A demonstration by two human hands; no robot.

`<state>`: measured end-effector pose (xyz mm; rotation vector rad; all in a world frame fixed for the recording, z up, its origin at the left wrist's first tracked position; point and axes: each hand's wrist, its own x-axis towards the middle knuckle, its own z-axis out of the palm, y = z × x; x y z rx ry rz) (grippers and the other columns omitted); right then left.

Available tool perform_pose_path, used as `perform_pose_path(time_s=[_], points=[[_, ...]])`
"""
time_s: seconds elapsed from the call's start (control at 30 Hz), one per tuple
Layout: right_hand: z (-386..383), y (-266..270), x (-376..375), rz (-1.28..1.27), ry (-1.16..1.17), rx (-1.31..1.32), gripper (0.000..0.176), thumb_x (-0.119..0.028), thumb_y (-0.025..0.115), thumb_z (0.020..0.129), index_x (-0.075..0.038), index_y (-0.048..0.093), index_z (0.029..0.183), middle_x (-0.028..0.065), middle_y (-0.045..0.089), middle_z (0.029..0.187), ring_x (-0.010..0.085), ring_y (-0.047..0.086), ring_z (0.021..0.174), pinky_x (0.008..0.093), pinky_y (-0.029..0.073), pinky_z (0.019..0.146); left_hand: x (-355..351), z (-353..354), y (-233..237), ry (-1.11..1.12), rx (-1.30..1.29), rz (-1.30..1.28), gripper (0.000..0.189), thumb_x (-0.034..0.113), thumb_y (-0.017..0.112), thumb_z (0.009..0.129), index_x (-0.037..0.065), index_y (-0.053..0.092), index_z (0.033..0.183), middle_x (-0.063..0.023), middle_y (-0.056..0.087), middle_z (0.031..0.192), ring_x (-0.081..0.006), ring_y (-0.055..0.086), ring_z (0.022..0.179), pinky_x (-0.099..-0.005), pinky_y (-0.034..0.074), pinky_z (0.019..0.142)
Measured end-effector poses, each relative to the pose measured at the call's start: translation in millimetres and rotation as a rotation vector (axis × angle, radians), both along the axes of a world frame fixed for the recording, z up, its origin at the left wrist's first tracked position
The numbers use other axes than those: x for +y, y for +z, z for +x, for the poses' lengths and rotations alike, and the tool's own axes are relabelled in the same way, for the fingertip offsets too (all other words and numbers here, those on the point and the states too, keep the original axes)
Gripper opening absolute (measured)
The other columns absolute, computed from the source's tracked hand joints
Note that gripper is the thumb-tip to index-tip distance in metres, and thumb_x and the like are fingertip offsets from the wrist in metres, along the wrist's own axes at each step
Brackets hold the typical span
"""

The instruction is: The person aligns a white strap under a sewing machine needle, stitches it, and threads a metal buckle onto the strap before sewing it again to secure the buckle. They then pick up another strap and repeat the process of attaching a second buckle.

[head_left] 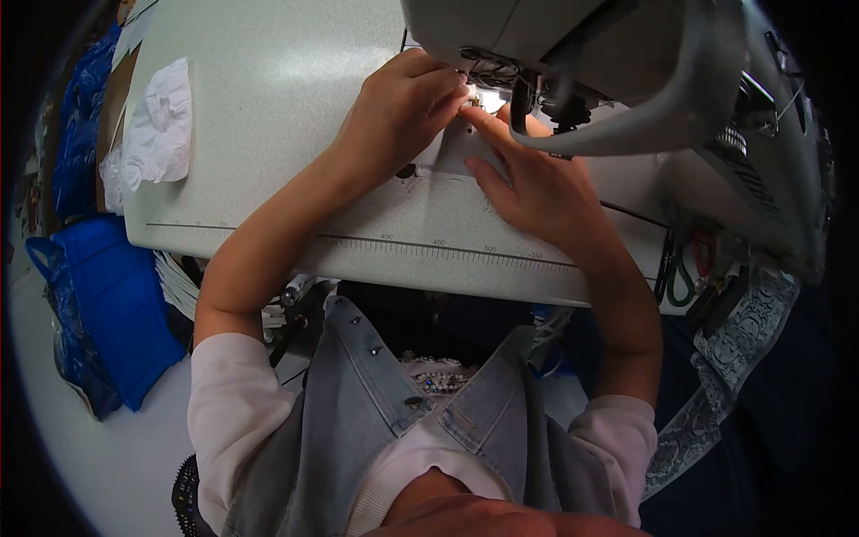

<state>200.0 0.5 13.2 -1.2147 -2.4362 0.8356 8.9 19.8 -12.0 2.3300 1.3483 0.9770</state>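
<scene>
My left hand [400, 106] is up by the needle area of a sewing machine [617, 45], its thumb and fingers pinched together. Whatever they hold is too small to make out; a small white bit [472, 92] shows at the fingertips. From the other side my right hand [544, 183] reaches in, palm down on the machine bed. Its index finger stretches toward the left fingertips and its thumb lies apart. The machine's head and its curved grey guard [617, 140] partly cover the needle area and some right fingers. A small lamp lights that spot.
The pale sewing table [286, 107] has a printed ruler [438, 255] along its front edge. Crumpled white material [159, 125] lies at its left. A blue bag [112, 304] is below left. Scissors with green handles [683, 279] and a strip of white lace [738, 336] hang at right.
</scene>
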Motion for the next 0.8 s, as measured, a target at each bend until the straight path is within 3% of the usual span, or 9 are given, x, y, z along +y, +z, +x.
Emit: perform_pose_path(time_s=[0.6,0.67,0.8], points=[[4,-2,3,0.006,-0.006,-0.01,0.047,-0.017,0.065,0.082,-0.013,0.052,0.128,0.0036,0.055,0.083,0.0123,0.052,0.062,0.0308,0.046,0.061,6,-2,-6,0.0,-0.012,0.039,0.01,0.006,0.068,0.075,0.005,0.064,0.083,-0.0084,0.061,0.084,-0.0232,0.062,0.07,-0.0319,0.052,0.06],[5,-4,9,-0.213,-0.086,0.26,0.029,-0.015,0.066,0.077,-0.007,0.061,0.105,0.0103,0.056,0.069,0.0252,0.056,0.061,0.038,0.045,0.056,6,-2,-7,0.026,-0.053,0.008,0.009,0.006,0.07,0.074,0.005,0.065,0.081,-0.0084,0.061,0.083,-0.0225,0.062,0.067,-0.031,0.051,0.058],[16,-8,22,-0.058,-0.116,0.192,0.019,-0.015,0.067,0.077,-0.002,0.064,0.091,0.0105,0.057,0.068,0.018,0.055,0.057,0.0327,0.044,0.056,10,-8,-8,-0.01,-0.032,0.029,0.01,0.006,0.069,0.075,0.004,0.065,0.084,-0.0088,0.062,0.083,-0.0224,0.063,0.066,-0.0312,0.051,0.056]])
